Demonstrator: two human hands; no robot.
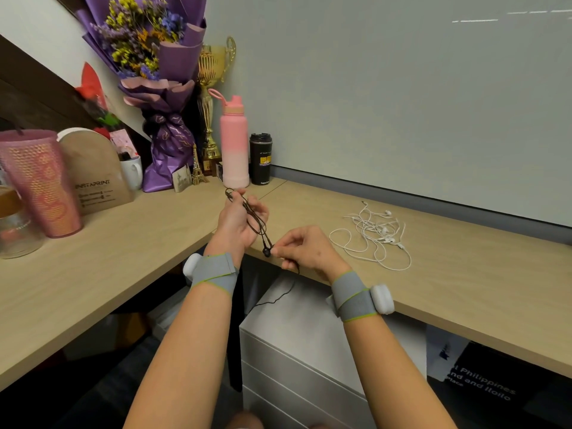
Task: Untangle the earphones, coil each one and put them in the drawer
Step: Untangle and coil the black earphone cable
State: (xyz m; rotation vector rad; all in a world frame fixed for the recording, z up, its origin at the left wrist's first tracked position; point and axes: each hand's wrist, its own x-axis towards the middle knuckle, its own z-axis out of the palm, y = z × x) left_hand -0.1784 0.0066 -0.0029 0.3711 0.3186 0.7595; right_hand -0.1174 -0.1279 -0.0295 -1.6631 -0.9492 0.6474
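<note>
Holding a thin black wired earphone [266, 251] above the edge of the light wooden desk [130, 255], the left hand [238, 222] curls its fingers round the looped cable. The right hand [305, 247] pinches the earbud end, and a strand dangles below. A tangled heap of white wired earphones [376, 235] lies on the desk to the right. A grey metal drawer unit [294, 342] stands beneath, its drawers closed.

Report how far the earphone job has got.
Done: the black earphones are free of the white earphones. In hand: the left hand holds the black cord in loops while the right hand pinches its earbud. Left: the white ones sit tangled on the desk, and the drawer unit below looks closed.
</note>
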